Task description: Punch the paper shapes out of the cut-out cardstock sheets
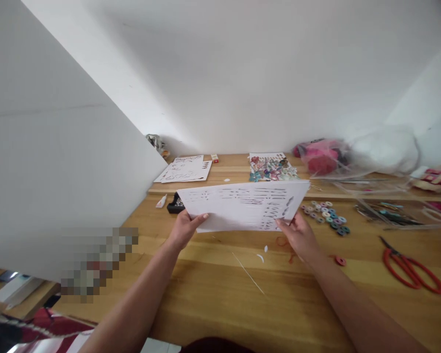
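both hands are gripping a white cut-out sheet [244,206] above the wooden table [206,289], left hand [183,228] pinching its near-left corner, right hand [297,235] its near-right edge, keeping it flat and level; red scissors [411,268] are lying far right.

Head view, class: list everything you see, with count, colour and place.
slotted sheet: one, white, held above the table's middle
table: one, light wood, under everything
cut-out sheets: about two, white, back left
sticker sheet: one, multicoloured, back centre
rings: many, teal, pink and cream, right of the slotted sheet
scissors: one pair, red, far right
black tray: one, black, left of the slotted sheet
bag: one, clear with pink contents, back right
left hand: one, bare, holds the sheet's left edge
right hand: one, bare, holds its right corner
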The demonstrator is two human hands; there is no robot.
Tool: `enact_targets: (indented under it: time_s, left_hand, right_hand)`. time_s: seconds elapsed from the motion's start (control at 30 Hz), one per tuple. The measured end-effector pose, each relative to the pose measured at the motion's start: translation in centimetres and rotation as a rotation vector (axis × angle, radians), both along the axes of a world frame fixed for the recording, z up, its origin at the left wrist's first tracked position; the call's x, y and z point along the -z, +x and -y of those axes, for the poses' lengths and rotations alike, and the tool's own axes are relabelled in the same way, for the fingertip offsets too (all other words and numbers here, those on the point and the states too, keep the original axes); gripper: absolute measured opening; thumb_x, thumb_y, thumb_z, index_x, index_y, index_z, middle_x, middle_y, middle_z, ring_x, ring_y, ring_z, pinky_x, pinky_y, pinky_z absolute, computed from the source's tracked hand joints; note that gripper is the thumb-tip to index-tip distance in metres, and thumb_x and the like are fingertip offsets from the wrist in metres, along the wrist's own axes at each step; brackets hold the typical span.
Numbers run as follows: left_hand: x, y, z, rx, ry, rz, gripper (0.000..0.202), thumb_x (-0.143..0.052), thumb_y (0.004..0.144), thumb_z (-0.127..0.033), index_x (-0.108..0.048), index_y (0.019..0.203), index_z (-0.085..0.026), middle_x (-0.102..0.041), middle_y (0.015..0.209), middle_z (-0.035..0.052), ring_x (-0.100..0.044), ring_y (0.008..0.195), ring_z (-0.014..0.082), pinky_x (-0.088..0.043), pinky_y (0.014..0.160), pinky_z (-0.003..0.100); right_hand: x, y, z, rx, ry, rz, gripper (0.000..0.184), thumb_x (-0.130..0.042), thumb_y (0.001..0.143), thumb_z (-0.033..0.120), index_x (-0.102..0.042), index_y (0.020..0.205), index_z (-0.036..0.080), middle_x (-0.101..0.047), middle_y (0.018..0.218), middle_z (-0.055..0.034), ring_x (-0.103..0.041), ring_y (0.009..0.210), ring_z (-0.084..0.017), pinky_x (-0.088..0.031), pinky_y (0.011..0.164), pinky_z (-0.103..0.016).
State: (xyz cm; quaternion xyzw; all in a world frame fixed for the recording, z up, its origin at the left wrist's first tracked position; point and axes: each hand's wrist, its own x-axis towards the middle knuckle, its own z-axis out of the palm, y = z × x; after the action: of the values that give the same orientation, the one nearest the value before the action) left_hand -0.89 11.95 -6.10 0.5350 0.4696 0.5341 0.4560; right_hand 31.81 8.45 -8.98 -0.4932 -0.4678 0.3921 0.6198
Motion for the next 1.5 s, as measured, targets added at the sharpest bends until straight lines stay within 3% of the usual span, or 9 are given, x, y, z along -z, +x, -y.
enact_targets:
  time_s: [0.3,0.5,0.7,0.87,0.97,1.1,1.23,1.33,1.5]
  left_hand:
    - [-0.2,-0.1,0.3,0.014,-0.005,-0.054,0.059,-0.084,0.068,-0.050,-0.072,0.112,-0.012,-0.069,0.123,0.0161,-0.063,0.118,0.0346,-0.048,0.106,0.048]
    - [-0.1,0.0,0.4,0.042,-0.027,-0.023,0.062,-0.084,0.067,-0.052,-0.072,0.112,-0.012,-0.069,0.123,0.0164,-0.062,0.118,0.0363,-0.047,0.106,0.050]
    - [0.2,0.1,0.5,0.041,-0.033,-0.022,0.063,-0.085,0.065,-0.053,-0.072,0.112,-0.013,-0.070,0.121,0.0160,-0.064,0.116,0.0346,-0.048,0.104,0.047]
    - [0.0,0.2,0.7,0.073,0.010,0.027,0.063,-0.083,0.070,-0.048,-0.067,0.119,-0.012,-0.068,0.126,0.0168,-0.062,0.120,0.0336,-0.046,0.105,0.045]
    - [-1.5,0.5,1.0,0.009,0.072,0.071,0.062,-0.081,0.073,-0.048,-0.064,0.121,-0.013,-0.068,0.127,0.0151,-0.061,0.119,0.0320,-0.047,0.102,0.041]
    - [-5.2,1.2,1.1,-0.129,0.200,0.072,0.052,-0.071,0.082,-0.055,-0.065,0.118,-0.017,-0.071,0.116,0.0092,-0.063,0.110,0.0271,-0.048,0.093,0.033]
    - [-8.5,2.2,0.2,-0.255,0.189,0.050,0.044,-0.063,0.085,-0.061,-0.072,0.093,-0.018,-0.068,0.083,0.0023,-0.061,0.077,0.0175,-0.045,0.068,0.025]
    - [-9.4,2.9,-0.5,-0.264,0.126,0.174,0.038,-0.067,0.082,-0.053,-0.067,0.073,-0.017,-0.056,0.061,-0.0019,-0.050,0.056,0.0121,-0.037,0.053,0.022]
    - [-9.1,3.3,-0.8,-0.321,0.133,0.246,0.037,-0.069,0.081,-0.052,-0.067,0.070,-0.017,-0.056,0.061,-0.0015,-0.050,0.054,0.0110,-0.037,0.052,0.021]
  right_hand:
    - [-8.3,-0.3,0.0,0.093,0.248,0.023,0.040,-0.073,0.081,0.046,-0.060,0.113,0.026,-0.069,0.105,-0.0023,-0.063,0.096,-0.020,-0.049,0.087,-0.033]
    - [-12.0,-1.6,-1.6,0.153,0.118,-0.075,0.038,-0.075,0.072,0.057,-0.065,0.079,0.021,-0.063,0.069,0.0012,-0.059,0.064,-0.016,-0.046,0.059,-0.028]
    - [-12.7,-2.2,-2.6,0.219,0.080,-0.203,0.023,-0.078,0.063,0.040,-0.066,0.067,0.021,-0.061,0.062,0.0012,-0.058,0.060,-0.016,-0.045,0.054,-0.027]
    - [-13.2,-2.4,-2.7,0.241,0.011,-0.229,0.022,-0.077,0.060,0.038,-0.066,0.065,0.020,-0.060,0.059,-0.0006,-0.056,0.055,-0.017,-0.043,0.050,-0.029]
    - [-13.3,-2.4,-2.6,0.238,0.001,-0.242,0.024,-0.078,0.057,0.036,-0.067,0.068,0.016,-0.060,0.056,-0.0005,-0.054,0.049,-0.015,-0.039,0.045,-0.027]
    - [-13.2,-2.3,-2.9,0.274,-0.014,-0.239,0.024,-0.078,0.058,0.033,-0.068,0.069,0.015,-0.059,0.053,-0.0006,-0.050,0.044,-0.013,-0.034,0.041,-0.025]
    - [-13.1,-2.4,-3.2,0.256,0.022,-0.262,0.023,-0.079,0.057,0.032,-0.067,0.065,0.014,-0.059,0.053,-0.0005,-0.052,0.045,-0.012,-0.035,0.040,-0.024]
    - [-13.1,-2.6,-3.3,0.240,0.041,-0.278,0.031,-0.084,0.054,0.035,-0.065,0.065,0.014,-0.059,0.054,0.0004,-0.053,0.046,-0.012,-0.040,0.042,-0.024]
    - [-11.7,-1.9,-3.4,0.144,0.106,-0.295,0.055,-0.089,0.051,0.060,-0.062,0.072,0.016,-0.066,0.064,-0.0017,-0.064,0.062,-0.019,-0.054,0.061,-0.033]
